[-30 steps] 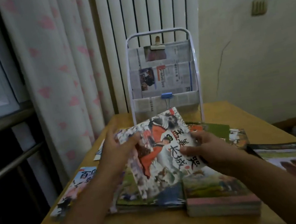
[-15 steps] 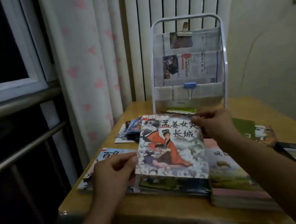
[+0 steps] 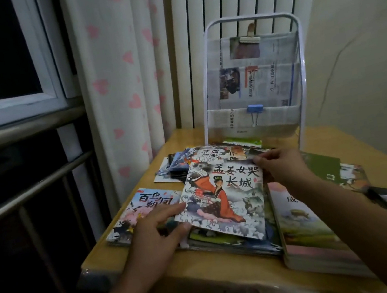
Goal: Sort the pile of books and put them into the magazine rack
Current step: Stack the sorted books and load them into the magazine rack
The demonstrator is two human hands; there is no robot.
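Note:
A thin picture book [image 3: 223, 199] with a red-robed figure on its cover lies on top of a pile of books [image 3: 228, 242] in the middle of the wooden table [image 3: 219, 269]. My left hand [image 3: 156, 238] rests flat at its lower left corner, fingers under the edge. My right hand [image 3: 282, 170] pinches its upper right corner. The white-framed magazine rack [image 3: 253, 81] stands upright behind the pile, with newspapers clipped in its clear pockets.
A blue picture book [image 3: 141, 210] lies at the left edge, several small books [image 3: 190, 162] are fanned near the rack's foot, a thick stack [image 3: 307, 229] sits to the right, and green books [image 3: 330, 170] lie further right. A curtain, radiator and window rails stand behind and left.
The red-robed book has been turned from tilted to nearly square and laid flatter on the pile. My left hand slid to its lower left corner, my right hand to its top right corner.

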